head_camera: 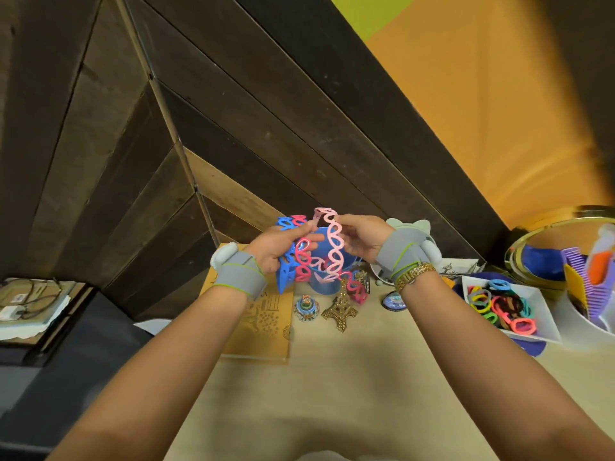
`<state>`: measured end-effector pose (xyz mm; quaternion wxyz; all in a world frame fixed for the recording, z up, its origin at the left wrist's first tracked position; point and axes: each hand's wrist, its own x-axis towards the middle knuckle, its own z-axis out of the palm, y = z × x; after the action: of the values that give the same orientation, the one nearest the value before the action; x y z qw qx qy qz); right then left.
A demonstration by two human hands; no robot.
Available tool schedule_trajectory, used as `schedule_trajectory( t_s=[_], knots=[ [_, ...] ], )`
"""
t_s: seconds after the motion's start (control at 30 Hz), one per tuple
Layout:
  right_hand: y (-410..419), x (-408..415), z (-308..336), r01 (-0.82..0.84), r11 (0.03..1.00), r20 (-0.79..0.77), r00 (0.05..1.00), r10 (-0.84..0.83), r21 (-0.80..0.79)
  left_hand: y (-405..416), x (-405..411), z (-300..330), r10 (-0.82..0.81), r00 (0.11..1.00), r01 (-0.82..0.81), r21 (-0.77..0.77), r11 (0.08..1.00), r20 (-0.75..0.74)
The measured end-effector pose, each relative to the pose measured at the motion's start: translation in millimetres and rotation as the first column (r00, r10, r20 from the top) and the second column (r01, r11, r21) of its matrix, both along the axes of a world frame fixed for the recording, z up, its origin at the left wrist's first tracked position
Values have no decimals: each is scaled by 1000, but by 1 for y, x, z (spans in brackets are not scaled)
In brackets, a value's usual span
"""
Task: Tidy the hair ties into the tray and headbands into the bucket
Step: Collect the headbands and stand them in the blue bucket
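Both my hands are raised over the back of the table, holding a cluster of looped plastic headbands. My left hand [278,249] grips a blue headband [285,274] and a hot pink headband [302,261]. My right hand [361,241] pinches a light pink headband [334,251]. Behind and below them stands the blue bucket [324,284], mostly hidden by the headbands. A white square tray [545,322] at the right holds several coloured hair ties [499,306].
In front of the bucket stand a small Eiffel Tower model [341,306], a little round trinket [306,307] and a tan printed board [263,322]. A round gold-rimmed mirror [562,241] and a white holder with combs [580,294] are at the far right. Dark wood panels rise behind.
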<state>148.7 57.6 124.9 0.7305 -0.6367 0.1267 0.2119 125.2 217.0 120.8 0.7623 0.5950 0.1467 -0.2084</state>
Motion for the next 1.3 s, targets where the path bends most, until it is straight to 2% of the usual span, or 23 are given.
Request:
schedule_trajectory(
  t_s=[0.1,0.2,0.4,0.53,0.8,0.93,1.1,1.2,1.3],
  knots=[
    [-10,2,6,27,989,-45,999,-20,143,11,1,-1,77,997,-78,-46,996,-17],
    [-30,6,15,35,989,-15,999,-33,141,24,0,-1,158,986,-162,-96,982,-46],
    [-61,11,25,95,987,200,977,-68,-128,38,1,-1,240,969,-244,-90,966,-55],
    [-53,6,6,93,944,215,976,-24,-316,32,1,0,254,966,-257,-78,963,-47],
    [-26,5,-42,-18,915,63,997,48,-402,26,-2,5,113,992,-119,-128,985,-49],
    [-22,10,-48,17,904,82,996,20,-428,24,2,2,83,997,-83,-135,987,-3],
    [-21,14,-29,37,910,210,976,55,-413,17,9,0,60,998,-59,-87,994,14],
    [-14,5,-10,-93,949,195,968,157,-300,7,8,1,57,998,-55,-46,997,33],
    [-4,-5,0,-243,916,212,924,319,-319,-1,8,1,75,995,-73,-49,996,58]
  ],
)
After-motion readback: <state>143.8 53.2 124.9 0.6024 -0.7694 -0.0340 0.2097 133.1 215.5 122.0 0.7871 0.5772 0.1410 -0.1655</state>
